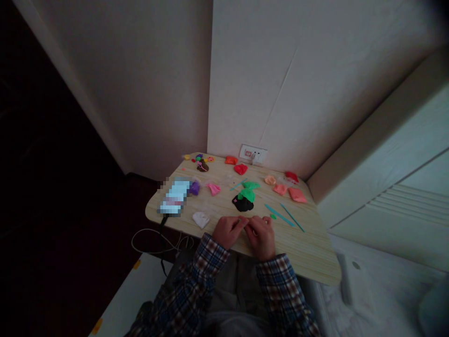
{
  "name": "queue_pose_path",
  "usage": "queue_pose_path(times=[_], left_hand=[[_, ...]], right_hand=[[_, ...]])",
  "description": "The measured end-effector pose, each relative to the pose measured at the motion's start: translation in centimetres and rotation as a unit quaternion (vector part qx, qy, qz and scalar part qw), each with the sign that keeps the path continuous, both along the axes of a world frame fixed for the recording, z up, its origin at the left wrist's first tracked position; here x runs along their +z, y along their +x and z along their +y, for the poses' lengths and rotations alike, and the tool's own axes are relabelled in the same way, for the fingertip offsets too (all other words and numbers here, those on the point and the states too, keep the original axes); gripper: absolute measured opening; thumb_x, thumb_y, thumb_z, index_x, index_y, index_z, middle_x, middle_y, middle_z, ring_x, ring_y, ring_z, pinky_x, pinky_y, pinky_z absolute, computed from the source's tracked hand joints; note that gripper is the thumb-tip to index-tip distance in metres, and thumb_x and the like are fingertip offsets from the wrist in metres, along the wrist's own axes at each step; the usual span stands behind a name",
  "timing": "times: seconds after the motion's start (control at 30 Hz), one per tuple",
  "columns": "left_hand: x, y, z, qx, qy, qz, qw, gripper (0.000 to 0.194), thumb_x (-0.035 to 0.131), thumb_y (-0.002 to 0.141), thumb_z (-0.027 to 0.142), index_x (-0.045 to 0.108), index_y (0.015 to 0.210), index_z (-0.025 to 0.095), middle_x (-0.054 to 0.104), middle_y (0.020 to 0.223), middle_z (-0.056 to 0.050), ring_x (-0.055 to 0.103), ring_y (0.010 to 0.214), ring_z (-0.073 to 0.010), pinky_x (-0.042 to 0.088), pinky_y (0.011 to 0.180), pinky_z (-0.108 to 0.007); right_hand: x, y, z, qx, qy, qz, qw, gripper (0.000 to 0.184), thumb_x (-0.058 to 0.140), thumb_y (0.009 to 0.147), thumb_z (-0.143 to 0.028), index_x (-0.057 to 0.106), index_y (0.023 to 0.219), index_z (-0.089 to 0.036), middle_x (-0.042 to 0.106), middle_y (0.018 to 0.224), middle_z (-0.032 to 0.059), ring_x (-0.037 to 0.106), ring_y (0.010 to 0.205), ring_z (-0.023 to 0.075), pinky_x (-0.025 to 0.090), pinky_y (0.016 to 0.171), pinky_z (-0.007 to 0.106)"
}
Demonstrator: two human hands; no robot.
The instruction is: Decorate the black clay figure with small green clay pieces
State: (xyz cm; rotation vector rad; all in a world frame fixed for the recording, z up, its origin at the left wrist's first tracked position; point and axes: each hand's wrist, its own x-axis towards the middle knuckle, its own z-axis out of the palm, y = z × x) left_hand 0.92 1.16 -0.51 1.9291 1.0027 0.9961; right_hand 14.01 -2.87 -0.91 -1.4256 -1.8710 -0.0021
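Note:
My left hand (pixel 228 231) and my right hand (pixel 261 235) rest together on the near edge of a small light wooden table (pixel 308 252). Their fingertips meet in a pinch around a tiny greenish bit that is too small to make out. Just beyond them lies a black lump of modelling clay topped with bright green clay (pixel 244 199). A white lump (pixel 201 219) sits left of my left hand. A small green bit (pixel 272 216) and two teal sculpting sticks (pixel 284 217) lie to the right.
Clay lumps in bags are spread over the table: purple (pixel 194 188), pink (pixel 213 188), red (pixel 240 168), orange (pixel 230 160), salmon (pixel 297 194). Small finished clay figures (pixel 201 164) stand at the far left corner. A phone (pixel 174 197) with a cable lies left. A wall socket (pixel 253 153) is behind.

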Motion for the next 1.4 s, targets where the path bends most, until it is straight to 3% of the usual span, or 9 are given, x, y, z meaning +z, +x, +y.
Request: queue_pose_path(times=[0.27,0.53,0.67,0.8,0.93,1.03,1.23,1.4], left_hand=[[-0.3,-0.3,0.5,0.021,-0.038,-0.055,0.998,0.040,0.033,0.091,0.039,0.058,0.071,0.014,0.054,0.059,-0.001,0.047,0.057,-0.0128,0.034,0.055,-0.024],[-0.5,-0.1,0.3,-0.037,-0.089,-0.089,0.991,0.055,0.028,0.091,0.050,0.053,0.055,0.016,0.047,0.051,-0.001,0.042,0.052,-0.0125,0.034,0.051,-0.026],[0.0,-0.2,0.4,-0.079,-0.117,-0.114,0.983,0.052,0.027,0.092,0.046,0.067,0.078,0.014,0.060,0.071,-0.006,0.048,0.058,-0.0127,0.039,0.053,-0.025],[0.5,-0.4,0.8,-0.096,-0.135,-0.163,0.973,0.039,0.045,0.085,0.041,0.069,0.097,0.013,0.060,0.081,-0.006,0.047,0.056,-0.0102,0.040,0.051,-0.023],[0.4,-0.3,1.2,-0.025,-0.155,-0.211,0.965,0.024,0.062,0.073,0.032,0.072,0.085,0.013,0.066,0.082,-0.007,0.058,0.069,-0.0144,0.047,0.065,-0.024],[0.2,-0.1,1.1,0.006,-0.180,-0.216,0.960,0.018,0.065,0.069,0.029,0.070,0.074,0.012,0.069,0.074,-0.006,0.060,0.067,-0.0154,0.047,0.062,-0.024],[0.3,-0.1,0.9,0.005,-0.170,-0.188,0.967,0.022,0.061,0.073,0.031,0.064,0.060,0.014,0.057,0.048,0.001,0.050,0.046,-0.0104,0.039,0.049,-0.021],[0.6,-0.3,0.8,-0.016,-0.152,-0.178,0.972,0.032,0.053,0.081,0.037,0.067,0.064,0.013,0.062,0.052,-0.002,0.053,0.052,-0.0118,0.041,0.053,-0.022]], right_hand=[[-0.1,-0.2,0.3,0.065,-0.043,0.020,0.997,0.035,0.041,0.093,-0.028,0.054,0.124,-0.020,0.068,0.081,0.0031,0.057,0.067,0.0156,0.033,0.070,0.033],[0.0,0.0,0.1,0.045,-0.002,0.055,0.998,0.023,0.048,0.091,-0.032,0.064,0.104,-0.022,0.071,0.086,0.0030,0.058,0.061,0.0156,0.034,0.069,0.035],[-0.2,-0.1,0.1,0.011,0.015,0.057,0.998,0.025,0.050,0.090,-0.032,0.057,0.112,-0.022,0.064,0.071,-0.0014,0.052,0.056,0.0142,0.034,0.068,0.035],[-0.5,-0.3,0.4,-0.065,0.034,0.124,0.990,0.026,0.055,0.086,-0.037,0.049,0.105,-0.019,0.054,0.065,-0.0046,0.047,0.056,0.0137,0.036,0.070,0.034],[-0.3,-0.4,0.5,-0.045,0.007,0.140,0.989,0.020,0.056,0.085,-0.036,0.048,0.095,-0.020,0.054,0.071,-0.0029,0.049,0.062,0.0143,0.036,0.070,0.034],[0.2,-0.4,0.4,0.004,-0.003,0.137,0.991,0.019,0.057,0.085,-0.033,0.050,0.100,-0.021,0.056,0.077,-0.0012,0.052,0.067,0.0150,0.037,0.072,0.034],[0.6,-0.3,0.3,0.051,0.013,0.127,0.990,0.014,0.055,0.087,-0.029,0.057,0.100,-0.022,0.055,0.074,-0.0016,0.051,0.066,0.0144,0.039,0.068,0.032],[0.4,-0.1,0.4,0.024,0.025,0.134,0.990,0.017,0.055,0.087,-0.027,0.058,0.103,-0.022,0.055,0.073,-0.0019,0.051,0.065,0.0145,0.039,0.066,0.031]])
